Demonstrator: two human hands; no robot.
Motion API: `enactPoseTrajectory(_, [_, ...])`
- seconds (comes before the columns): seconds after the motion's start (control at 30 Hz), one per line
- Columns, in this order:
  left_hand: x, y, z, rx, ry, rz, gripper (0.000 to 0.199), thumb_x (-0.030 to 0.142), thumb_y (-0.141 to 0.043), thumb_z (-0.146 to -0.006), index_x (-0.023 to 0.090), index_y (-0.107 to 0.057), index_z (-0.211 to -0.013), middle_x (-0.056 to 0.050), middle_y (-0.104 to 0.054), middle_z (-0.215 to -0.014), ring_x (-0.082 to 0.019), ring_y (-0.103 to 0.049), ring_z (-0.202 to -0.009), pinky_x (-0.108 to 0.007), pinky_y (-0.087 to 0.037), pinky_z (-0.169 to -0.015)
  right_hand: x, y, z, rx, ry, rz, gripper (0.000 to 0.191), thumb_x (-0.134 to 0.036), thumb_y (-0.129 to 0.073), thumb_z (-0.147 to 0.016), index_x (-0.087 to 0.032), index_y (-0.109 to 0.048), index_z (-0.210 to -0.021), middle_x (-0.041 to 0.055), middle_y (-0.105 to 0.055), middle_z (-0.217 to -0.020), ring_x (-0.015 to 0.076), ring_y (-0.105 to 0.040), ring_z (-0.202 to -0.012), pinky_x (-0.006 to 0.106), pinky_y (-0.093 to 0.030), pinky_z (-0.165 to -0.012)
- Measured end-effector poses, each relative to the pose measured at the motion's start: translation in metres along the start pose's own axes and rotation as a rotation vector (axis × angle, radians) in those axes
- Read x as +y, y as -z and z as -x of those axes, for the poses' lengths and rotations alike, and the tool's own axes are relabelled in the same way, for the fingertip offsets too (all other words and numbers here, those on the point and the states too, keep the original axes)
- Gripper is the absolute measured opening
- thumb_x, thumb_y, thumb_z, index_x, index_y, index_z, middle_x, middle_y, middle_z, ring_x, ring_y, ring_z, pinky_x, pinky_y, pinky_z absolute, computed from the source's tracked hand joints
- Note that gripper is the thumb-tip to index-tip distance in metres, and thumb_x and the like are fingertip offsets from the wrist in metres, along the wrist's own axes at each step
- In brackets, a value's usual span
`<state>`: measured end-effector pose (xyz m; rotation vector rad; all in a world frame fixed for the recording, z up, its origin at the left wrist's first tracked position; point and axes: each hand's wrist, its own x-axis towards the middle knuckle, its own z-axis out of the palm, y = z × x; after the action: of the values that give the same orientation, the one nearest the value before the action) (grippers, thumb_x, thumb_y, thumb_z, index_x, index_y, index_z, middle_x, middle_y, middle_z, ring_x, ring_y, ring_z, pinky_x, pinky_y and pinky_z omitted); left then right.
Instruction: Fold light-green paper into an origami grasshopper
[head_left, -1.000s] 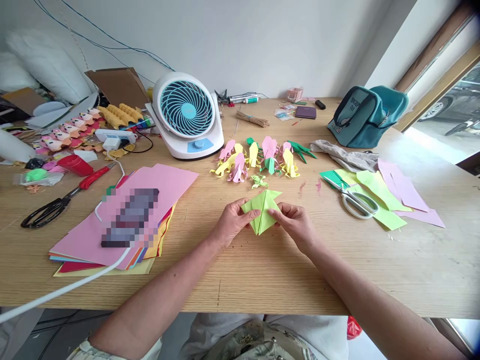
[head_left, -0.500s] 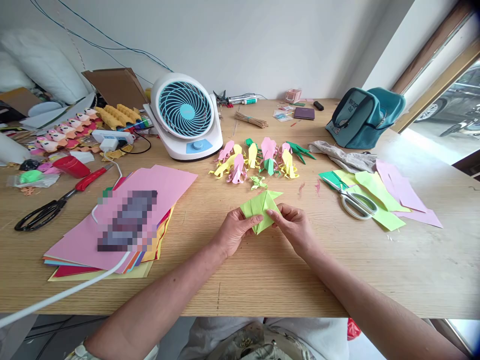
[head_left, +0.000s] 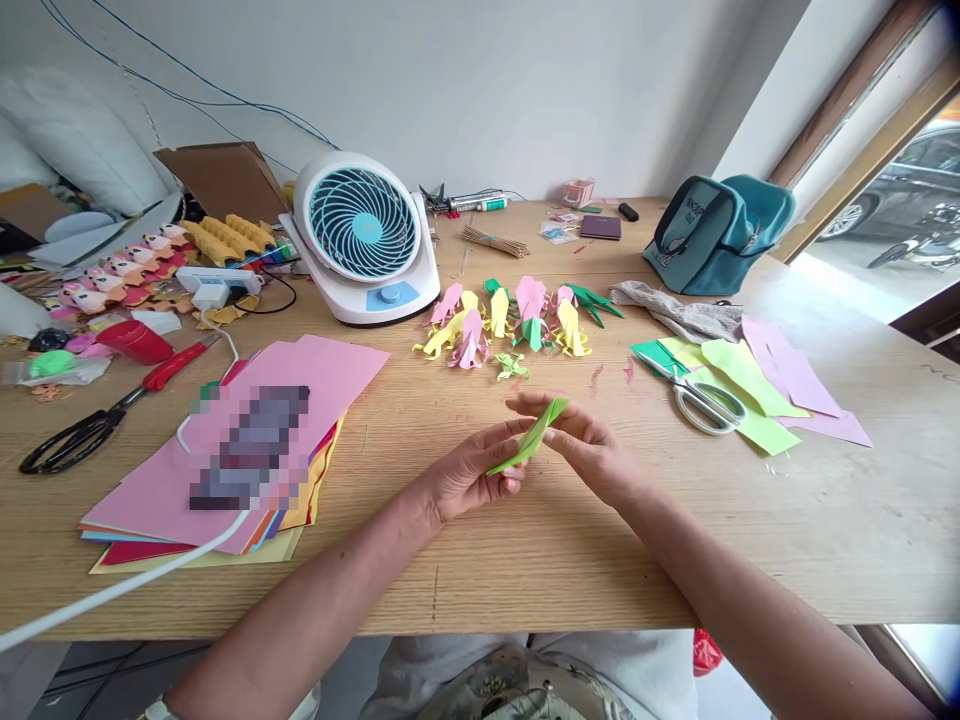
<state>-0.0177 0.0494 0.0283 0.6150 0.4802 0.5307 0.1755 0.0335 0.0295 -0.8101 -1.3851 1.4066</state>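
Note:
A piece of folded light-green paper (head_left: 531,440) is held in the air over the table, turned nearly edge-on to me. My left hand (head_left: 476,468) grips its lower left part between thumb and fingers. On the other side, my right hand (head_left: 592,448) has its thumb and fingers around the upper right edge. Just beyond the hands lies a small light-green paper figure (head_left: 513,366). Behind that stand several folded paper figures in pink, yellow and green, among them a pink one (head_left: 469,340) and a yellow one (head_left: 572,330).
A paper stack (head_left: 330,365) lies at left beside red-handled scissors (head_left: 120,408). Behind it stands a white fan (head_left: 365,235). At right are white-handled scissors (head_left: 709,407) on paper scraps (head_left: 772,435), a grey cloth (head_left: 682,310) and a teal bag (head_left: 712,240).
The folded paper has turned from facing me flat to nearly edge-on. My right-hand fingers have lifted and spread behind it. The view has shifted slightly.

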Motion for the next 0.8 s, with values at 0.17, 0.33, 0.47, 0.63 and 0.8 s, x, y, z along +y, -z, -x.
enactPoseTrajectory(0.17, [-0.003,0.003,-0.002,0.041,-0.066,-0.172,0.058,0.053,-0.087,-0.064,0.020,-0.071,-0.109,-0.007,-0.069,-0.100,-0.010,-0.062,-0.071,-0.022,-0.052,-0.068,0.003,-0.005,-0.003,0.076,-0.079,-0.077,0.028,-0.048,-0.076,-0.078,-0.023,-0.070,-0.089,0.0008,-0.068,-0.081,0.0151,-0.059,-0.072,0.030,-0.050,-0.074])
enactPoseTrajectory(0.33, [-0.008,0.007,-0.009,0.228,-0.224,-0.247,0.067,0.077,-0.055,-0.080,0.022,-0.069,-0.116,-0.011,-0.074,-0.104,-0.026,-0.067,-0.097,-0.033,-0.053,-0.077,0.004,-0.008,-0.007,0.126,-0.146,-0.093,0.040,-0.053,-0.083,-0.066,-0.021,-0.066,-0.084,0.0011,-0.069,-0.080,0.0162,-0.060,-0.074,0.030,-0.050,-0.072])
enactPoseTrajectory(0.47, [-0.005,0.011,-0.010,0.260,-0.303,-0.274,0.074,0.081,-0.047,-0.081,0.018,-0.069,-0.114,-0.011,-0.075,-0.095,-0.026,-0.068,-0.090,-0.032,-0.052,-0.073,0.009,-0.006,-0.007,0.139,-0.126,-0.048,0.038,-0.051,-0.082,-0.069,-0.022,-0.064,-0.086,0.0007,-0.067,-0.081,0.0152,-0.058,-0.073,0.028,-0.047,-0.068])
enactPoseTrajectory(0.63, [0.005,0.011,-0.005,0.327,-0.413,-0.429,0.052,0.064,-0.066,-0.080,0.017,-0.072,-0.102,-0.005,-0.072,-0.085,-0.015,-0.063,-0.073,-0.026,-0.049,-0.069,0.018,-0.003,-0.006,0.094,-0.072,0.024,0.039,-0.049,-0.079,-0.074,-0.022,-0.061,-0.096,0.0018,-0.064,-0.087,0.0159,-0.057,-0.078,0.028,-0.046,-0.070])
enactPoseTrajectory(0.8, [0.008,0.010,-0.006,0.335,-0.408,-0.622,0.034,0.043,-0.078,-0.074,0.013,-0.074,-0.088,-0.003,-0.071,-0.081,-0.012,-0.060,-0.073,-0.023,-0.046,-0.072,0.019,-0.004,-0.003,0.035,-0.043,0.239,0.034,-0.046,-0.075,-0.079,-0.021,-0.061,-0.099,0.0006,-0.061,-0.083,0.0144,-0.053,-0.073,0.027,-0.043,-0.068])
